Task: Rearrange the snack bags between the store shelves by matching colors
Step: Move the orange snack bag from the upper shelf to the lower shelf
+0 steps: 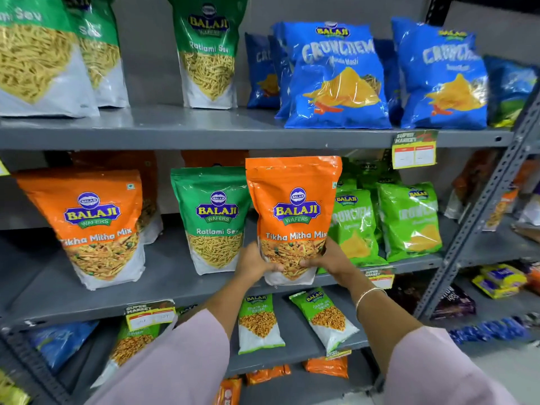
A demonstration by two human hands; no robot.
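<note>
I hold an orange Tikha Mitha Mix bag (293, 211) upright by its lower end, in front of the middle shelf (163, 285). My left hand (252, 263) grips its bottom left and my right hand (330, 260) its bottom right. Directly left of it stands a green Ratlami Sev bag (213, 217), and further left another orange Tikha Mitha Mix bag (90, 226). More orange bags stand behind those two. On the top shelf (204, 130) stand green Ratlami Sev bags (209, 51) at the left.
Blue Crunchem bags (336, 77) fill the top shelf's right. Light green Crunchem bags (409, 217) stand right of the held bag. Small green packets (258, 323) lie on the lower shelf, orange ones below. A grey slotted upright (479, 206) bounds the shelves at right.
</note>
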